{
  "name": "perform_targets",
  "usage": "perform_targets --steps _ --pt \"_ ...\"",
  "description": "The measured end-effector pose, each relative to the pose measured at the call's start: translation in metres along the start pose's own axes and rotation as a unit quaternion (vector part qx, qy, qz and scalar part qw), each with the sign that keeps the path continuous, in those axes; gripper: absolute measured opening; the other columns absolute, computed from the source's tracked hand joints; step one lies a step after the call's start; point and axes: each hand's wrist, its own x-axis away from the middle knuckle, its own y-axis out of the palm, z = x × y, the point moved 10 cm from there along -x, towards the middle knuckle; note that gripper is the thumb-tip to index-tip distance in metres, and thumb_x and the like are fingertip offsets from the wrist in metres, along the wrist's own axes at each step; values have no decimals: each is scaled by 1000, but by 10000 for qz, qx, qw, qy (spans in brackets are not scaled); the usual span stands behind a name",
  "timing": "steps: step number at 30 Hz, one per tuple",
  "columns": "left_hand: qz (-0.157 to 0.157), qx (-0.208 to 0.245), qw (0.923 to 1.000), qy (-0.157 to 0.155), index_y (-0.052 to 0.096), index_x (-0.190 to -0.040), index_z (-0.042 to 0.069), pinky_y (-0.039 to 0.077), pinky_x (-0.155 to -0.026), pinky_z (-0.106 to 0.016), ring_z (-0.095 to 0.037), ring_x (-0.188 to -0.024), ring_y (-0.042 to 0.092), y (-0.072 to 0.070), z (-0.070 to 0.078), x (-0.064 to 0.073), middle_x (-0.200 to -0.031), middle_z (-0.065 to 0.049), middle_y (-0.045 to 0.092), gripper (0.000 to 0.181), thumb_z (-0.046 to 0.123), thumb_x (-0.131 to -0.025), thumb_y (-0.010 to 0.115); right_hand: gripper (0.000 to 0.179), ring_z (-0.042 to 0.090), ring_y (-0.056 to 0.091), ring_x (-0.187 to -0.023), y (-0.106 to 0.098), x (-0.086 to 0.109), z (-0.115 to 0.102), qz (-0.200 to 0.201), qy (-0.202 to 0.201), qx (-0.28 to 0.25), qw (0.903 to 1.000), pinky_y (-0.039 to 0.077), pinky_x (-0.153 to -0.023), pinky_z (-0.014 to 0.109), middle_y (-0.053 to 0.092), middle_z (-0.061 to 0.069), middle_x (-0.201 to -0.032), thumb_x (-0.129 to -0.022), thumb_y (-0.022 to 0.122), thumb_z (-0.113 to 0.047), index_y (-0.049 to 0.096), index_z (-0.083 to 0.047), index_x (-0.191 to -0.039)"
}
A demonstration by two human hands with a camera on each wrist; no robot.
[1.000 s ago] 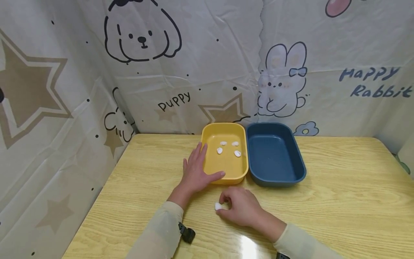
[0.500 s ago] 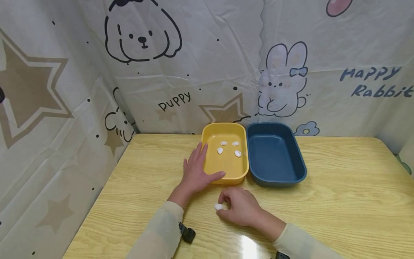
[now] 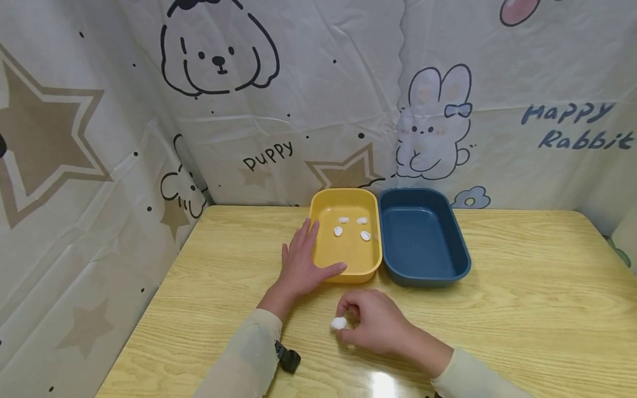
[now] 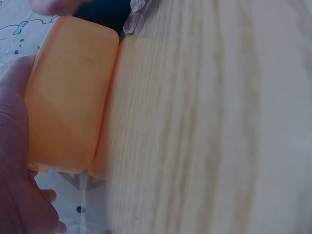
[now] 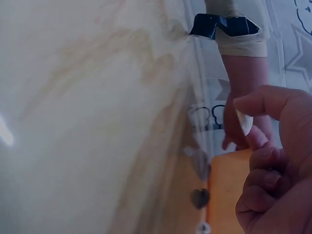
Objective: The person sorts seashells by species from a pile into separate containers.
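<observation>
My right hand (image 3: 375,320) pinches a small white shell-like piece (image 3: 339,323) between thumb and fingertips, just over the table in front of the yellow tray. The right wrist view shows the same white piece (image 5: 245,123) end-on, with the other fingers curled in. On the floor of the yellow tray (image 3: 343,265) lie several similar white pieces (image 3: 365,236). My left hand (image 3: 300,265) rests against that tray's near left corner, fingers spread along the left side and thumb over the front rim. In the left wrist view it lies along the tray's side (image 4: 68,97).
A deep blue tray (image 3: 423,243), with nothing visible inside, stands right beside the yellow one. Both sit at the back of the wood-grain table (image 3: 537,298). Behind hangs a cloth (image 3: 318,83) printed with cartoon animals.
My right hand has drawn slightly toward me and lifted the white piece a little, turning it so more of it shows. The left hand and both trays have stayed put.
</observation>
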Motion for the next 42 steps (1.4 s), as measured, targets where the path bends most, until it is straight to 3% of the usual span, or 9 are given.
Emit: perform_targets --steps 5,13,19,22,28,34,42 --pt "6 -39 10000 12 13 -162 21 1 -113 -64 -31 -150 9 0 0 -1 -167 3 3 116 75 -75 68 28 2 36 -56 -16 7 -11 194 -176 -335 9991 34 -54 24 39 -11 -62 -70 86 -14 64 -28 -82" --pt "47 -38 10000 70 15 -162 18 2 -112 -65 -32 -150 11 -1 1 -1 -167 2 4 117 74 -75 70 34 9 42 -61 -51 7 -18 848 -537 -619 9930 37 -59 26 45 -4 -67 -69 88 -7 66 -25 -87" --pt "74 -53 9999 115 15 -162 17 3 -111 -67 -32 -150 11 -1 1 -1 -167 0 6 116 73 -75 70 34 10 43 -62 -81 1 -24 1552 -877 -676 9817 37 -57 27 41 -12 -69 -68 87 -4 66 -22 -88" --pt "77 -66 9999 128 16 -162 17 4 -111 -67 -31 -150 11 -1 1 -1 -167 -1 6 116 73 -75 70 33 11 42 -60 -93 -2 -25 1932 -960 -588 9747 35 -55 27 41 -9 -67 -68 87 -4 66 -20 -87" --pt "71 -46 9999 106 16 -162 18 3 -112 -67 -30 -150 10 0 1 -1 -167 0 5 117 75 -75 69 29 15 42 -60 -109 -16 -17 2210 -738 -630 9704 33 -52 27 44 4 -67 -70 86 -4 67 -16 -88" --pt "53 -31 9999 92 15 -162 19 3 -112 -66 -32 -150 11 1 -1 -1 -167 1 5 117 77 -75 67 25 26 47 -65 -117 -35 -2 2225 -428 -703 9715 34 -58 31 44 -1 -69 -72 86 -6 67 -12 -89" --pt "47 -17 9999 134 14 -162 20 3 -111 -67 -29 -150 9 1 -1 -2 -167 -1 6 117 79 -75 66 21 20 43 -62 -128 -62 17 2379 -174 -571 9695 32 -55 31 43 3 -67 -75 83 -10 68 -9 -90"
